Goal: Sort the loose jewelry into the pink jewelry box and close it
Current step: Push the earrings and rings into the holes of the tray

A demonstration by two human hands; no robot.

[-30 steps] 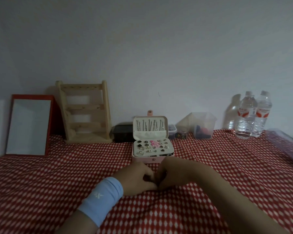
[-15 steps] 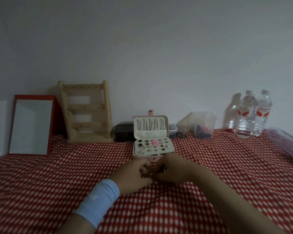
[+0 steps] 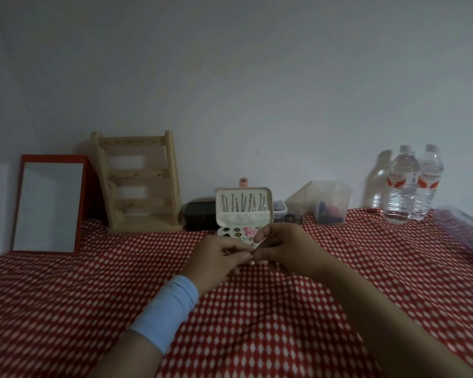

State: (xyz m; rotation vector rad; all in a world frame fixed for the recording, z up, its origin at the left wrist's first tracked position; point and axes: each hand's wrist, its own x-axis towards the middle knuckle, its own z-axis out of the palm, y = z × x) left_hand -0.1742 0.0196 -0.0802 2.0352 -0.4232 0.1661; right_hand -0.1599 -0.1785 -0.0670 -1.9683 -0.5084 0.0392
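Both hands meet fingertip to fingertip: the left hand (image 3: 219,257) and right hand (image 3: 287,249) pinch between them a small piece (image 3: 253,262) with a pale bead, probably an earring, though it is too small to tell. Just beyond, at twelve o'clock, the pink jewelry box (image 3: 271,211) stands open on the red-checked worktop (image 3: 257,323), lid upright, long axis running nine to three. The right hand looks nearer, its fingers overlapping the tray's three-o'clock end, so a short forward reach should do.
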